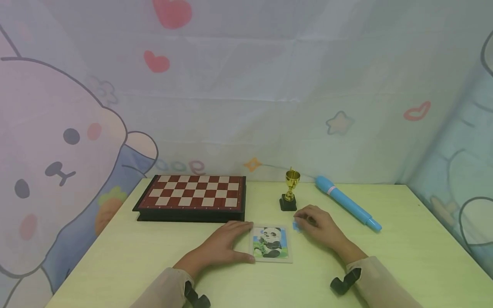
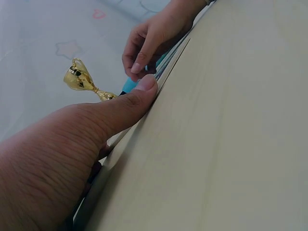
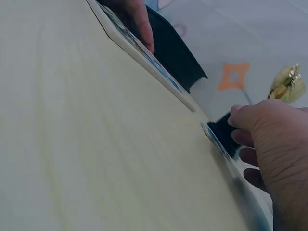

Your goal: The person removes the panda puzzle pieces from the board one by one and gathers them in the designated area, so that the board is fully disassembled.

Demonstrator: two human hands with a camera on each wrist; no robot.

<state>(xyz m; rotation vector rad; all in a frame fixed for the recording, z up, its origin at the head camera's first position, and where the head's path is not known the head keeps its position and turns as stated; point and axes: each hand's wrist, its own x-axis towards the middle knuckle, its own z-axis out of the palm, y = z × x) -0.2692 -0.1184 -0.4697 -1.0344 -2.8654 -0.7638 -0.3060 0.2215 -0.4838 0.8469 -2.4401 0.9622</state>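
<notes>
Head view shows a pale green table with a panda puzzle lying flat near the middle of the front edge. The left hand rests on the table at the puzzle's left side, fingers laid out nearly straight, fingertips touching the frame's upper left corner and the thumb against its lower left edge. The left wrist view shows that thumb pressed flat along the rim of the puzzle.

The right hand sits just right of the puzzle's upper right corner, fingers curled, pinching a small blue piece that lies on the table right beside the frame. In the right wrist view the fingers curl down onto the piece, whose thin edge shows at the tabletop; how firmly it is gripped cannot be told.

Behind the right hand, toward the back edge, stands a small gold trophy on a black base, upright and apart from the hand. A blue pen lies slanted to its right, running from the back edge toward the right side. A folded chessboard lies at the back left of the table, its front edge near the left hand's fingertips. A cartoon-printed cloth hangs round the back and sides of the table.
</notes>
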